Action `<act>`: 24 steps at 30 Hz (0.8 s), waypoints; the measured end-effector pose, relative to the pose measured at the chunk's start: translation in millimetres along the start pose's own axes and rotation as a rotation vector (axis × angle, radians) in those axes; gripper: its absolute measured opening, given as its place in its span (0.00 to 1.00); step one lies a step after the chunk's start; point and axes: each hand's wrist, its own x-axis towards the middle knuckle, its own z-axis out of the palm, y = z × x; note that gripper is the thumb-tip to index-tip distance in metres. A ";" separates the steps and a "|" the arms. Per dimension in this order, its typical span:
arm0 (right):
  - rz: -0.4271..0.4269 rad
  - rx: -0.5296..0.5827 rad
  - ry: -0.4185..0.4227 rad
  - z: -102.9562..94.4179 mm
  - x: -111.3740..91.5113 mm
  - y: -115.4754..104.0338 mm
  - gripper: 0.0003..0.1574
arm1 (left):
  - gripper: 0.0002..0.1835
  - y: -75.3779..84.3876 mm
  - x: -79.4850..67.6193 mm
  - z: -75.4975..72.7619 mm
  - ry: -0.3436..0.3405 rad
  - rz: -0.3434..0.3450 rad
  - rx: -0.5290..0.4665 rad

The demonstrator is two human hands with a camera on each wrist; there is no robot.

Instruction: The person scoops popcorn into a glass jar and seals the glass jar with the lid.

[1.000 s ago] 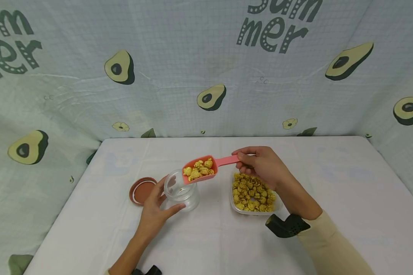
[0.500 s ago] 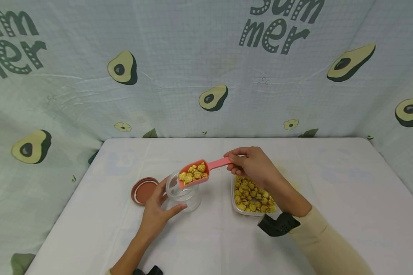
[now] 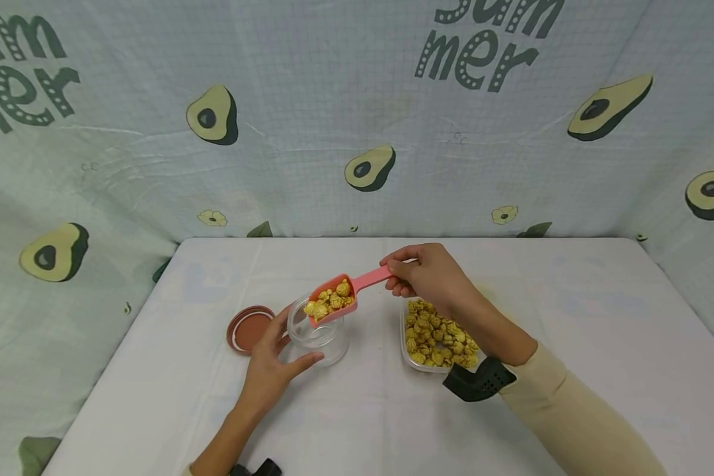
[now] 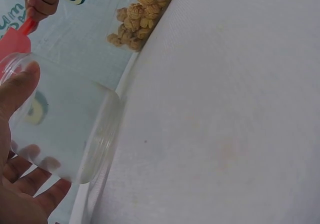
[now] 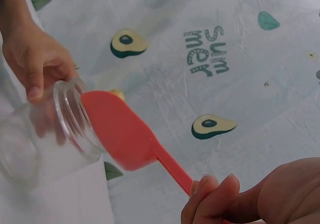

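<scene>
Between thumb and fingers, my left hand (image 3: pixel 268 373) holds a clear jar (image 4: pixel 65 119) by its side. The jar has no lid on and its mouth leans toward the right. My right hand (image 3: pixel 431 274) pinches the handle end of a pink scoop (image 3: pixel 348 291), whose bowl carries several pieces of yellow popcorn (image 3: pixel 331 301). In the head view the scoop's front edge overlaps the jar's mouth, tipped down to the left. The right wrist view shows the scoop's underside (image 5: pixel 122 129) right at the jar's threaded rim (image 5: pixel 75 116).
A clear plastic tub (image 3: pixel 406 347) of popcorn stands right of the jar, partly hidden under my right forearm. A reddish-brown lid (image 3: pixel 251 330) lies left of the jar, behind my left hand. The white table (image 3: pixel 357 423) backs onto an avocado-print curtain (image 3: pixel 297 119).
My right hand has moved left with the loaded scoop, bringing its bowl farther over the jar's mouth and tilting it more steeply. The left hand and jar stay almost where they were.
</scene>
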 end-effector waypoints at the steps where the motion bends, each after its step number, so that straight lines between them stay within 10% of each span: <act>1: -0.002 -0.005 0.001 0.2 -0.2 -0.1 0.14 | 0.48 0.1 0.0 -0.1 0.000 -0.005 0.004; 24: -0.112 -0.169 -0.007 -1.6 -8.6 -22.1 0.13 | 0.45 33.9 -3.8 0.2 0.004 0.024 0.002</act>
